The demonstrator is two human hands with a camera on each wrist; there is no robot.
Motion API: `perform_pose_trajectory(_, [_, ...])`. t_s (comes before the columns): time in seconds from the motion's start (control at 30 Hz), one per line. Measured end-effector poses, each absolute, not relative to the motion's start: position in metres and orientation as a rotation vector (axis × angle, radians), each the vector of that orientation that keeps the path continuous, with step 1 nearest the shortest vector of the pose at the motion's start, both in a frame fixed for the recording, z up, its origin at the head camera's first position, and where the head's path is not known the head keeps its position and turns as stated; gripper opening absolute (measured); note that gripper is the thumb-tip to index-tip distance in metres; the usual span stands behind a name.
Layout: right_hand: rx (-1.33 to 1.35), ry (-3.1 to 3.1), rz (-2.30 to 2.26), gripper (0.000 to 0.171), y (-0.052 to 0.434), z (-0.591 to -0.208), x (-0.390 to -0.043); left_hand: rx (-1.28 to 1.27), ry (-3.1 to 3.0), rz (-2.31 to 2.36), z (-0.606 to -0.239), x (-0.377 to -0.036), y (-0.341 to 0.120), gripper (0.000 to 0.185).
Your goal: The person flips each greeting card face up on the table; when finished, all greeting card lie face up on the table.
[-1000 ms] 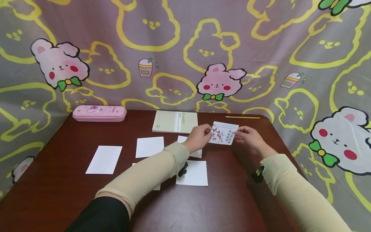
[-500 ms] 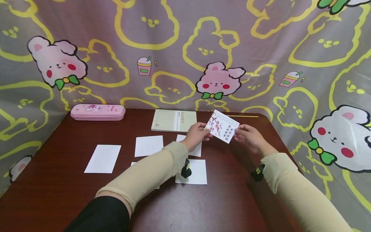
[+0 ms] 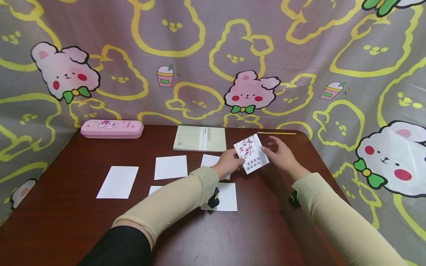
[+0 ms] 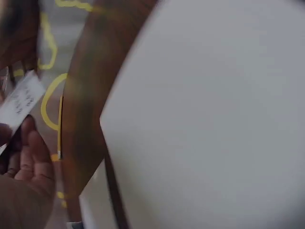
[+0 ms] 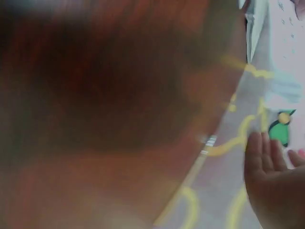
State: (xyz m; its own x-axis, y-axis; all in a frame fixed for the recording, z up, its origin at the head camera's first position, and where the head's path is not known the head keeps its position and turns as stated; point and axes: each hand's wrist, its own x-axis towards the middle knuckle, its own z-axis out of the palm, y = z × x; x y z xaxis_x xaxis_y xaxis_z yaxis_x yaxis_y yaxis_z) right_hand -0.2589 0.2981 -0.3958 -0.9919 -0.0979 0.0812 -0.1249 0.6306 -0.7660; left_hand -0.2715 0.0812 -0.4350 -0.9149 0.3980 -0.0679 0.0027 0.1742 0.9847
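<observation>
In the head view my left hand [image 3: 229, 162] pinches a card [image 3: 250, 154] by its left edge, thumb on top. The card is printed with pink blossoms on a branch and dark characters, and is tilted above the table. My right hand [image 3: 279, 154] is at the card's right side, thumb close to the edge and fingers spread away from it. The right wrist view shows the right hand [image 5: 274, 176] with its fingers extended beside the card [image 5: 286, 57]. In the left wrist view the left hand [image 4: 28, 162] holds the card [image 4: 21, 100] at the left edge.
Several blank white cards lie on the dark table [image 3: 66, 221], including one at left [image 3: 117, 182] and one in the middle [image 3: 171, 167]; my left arm covers parts of others. Behind are a pink pencil case [image 3: 112, 129], a notebook [image 3: 199, 138] and a thin yellow stick [image 3: 277, 133].
The blossom card has been turned clockwise, bringing its characters toward the near side. The right hand's fingers have opened away from the card's edge; the left hand keeps its pinch.
</observation>
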Motion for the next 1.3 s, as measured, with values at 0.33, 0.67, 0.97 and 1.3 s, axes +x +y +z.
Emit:
perform_pose_trajectory(0.33, [0.735,-2.892,0.494,0.015,0.276,-0.367,-0.262,0.81,2.509,1.198,-0.428,-0.275,0.077,0.007])
perform_pose_trajectory(0.67, [0.348,-3.129,0.803,0.012,0.306,-0.368,-0.265,0.339,2.257,1.716,-0.43,-0.275,0.068,0.015])
perform_pose_trajectory(0.97, [-0.027,-3.022,1.387,0.023,0.323,-0.389,-0.267,0.107,2.02,1.96,-0.435,-0.271,0.078,0.03])
perform_pose_trajectory(1.3, [-0.274,-3.05,1.47,0.027,0.32,-0.419,-0.267,0.12,2.157,1.774,-0.434,-0.26,0.088,0.043])
